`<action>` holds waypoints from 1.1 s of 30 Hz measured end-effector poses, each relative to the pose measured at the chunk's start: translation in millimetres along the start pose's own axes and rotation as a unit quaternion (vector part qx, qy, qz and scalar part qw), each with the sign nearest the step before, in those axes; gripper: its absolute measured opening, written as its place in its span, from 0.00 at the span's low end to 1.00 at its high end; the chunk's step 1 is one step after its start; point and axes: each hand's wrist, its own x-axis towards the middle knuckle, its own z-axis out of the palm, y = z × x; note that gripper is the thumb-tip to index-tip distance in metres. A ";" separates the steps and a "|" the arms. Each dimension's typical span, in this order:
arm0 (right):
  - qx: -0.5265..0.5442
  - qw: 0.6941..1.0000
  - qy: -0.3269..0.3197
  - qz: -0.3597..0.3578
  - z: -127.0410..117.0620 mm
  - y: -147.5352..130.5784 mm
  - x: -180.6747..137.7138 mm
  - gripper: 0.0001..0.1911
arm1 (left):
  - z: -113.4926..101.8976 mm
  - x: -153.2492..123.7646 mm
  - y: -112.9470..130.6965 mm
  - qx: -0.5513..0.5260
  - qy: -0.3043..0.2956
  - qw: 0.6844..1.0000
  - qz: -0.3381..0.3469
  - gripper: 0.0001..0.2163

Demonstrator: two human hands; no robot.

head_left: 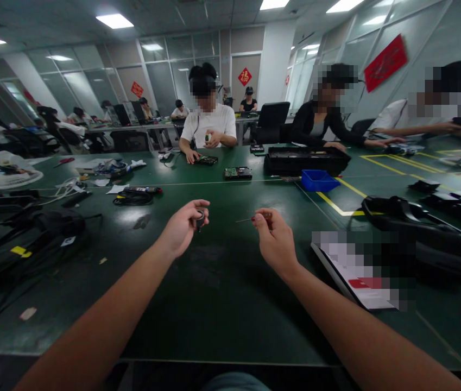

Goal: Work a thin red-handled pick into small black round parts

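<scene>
Left hand [183,228] pinches a small dark part [200,219] above the table [214,304]; right hand [273,239] grips a thin tool [248,220] aimed at it; a slip could likely drop the part

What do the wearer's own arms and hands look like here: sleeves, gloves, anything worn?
Both forearms are bare from the bottom edge of the picture to the wrists; no sleeves show. The left hand and right hand are ungloved. No watch, bracelet or strap shows at either wrist, and no ring can be made out. No cables or markings show on the arms.
</scene>
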 end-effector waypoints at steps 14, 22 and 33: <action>-0.053 0.998 -0.034 -0.002 -0.5 -10.1 0.6 0.18 | 20.7 -11.6 -56.6 0.358 -0.115 0.918 0.125 0.14; 0.176 0.983 -0.007 0.050 3.1 -0.3 1.8 0.13 | 4.6 -1.3 -59.4 0.372 -0.074 0.918 0.115 0.18; 0.045 0.998 -0.033 0.011 3.8 -4.6 -2.8 0.13 | 2.8 -2.0 -61.3 0.403 -0.084 0.900 0.145 0.18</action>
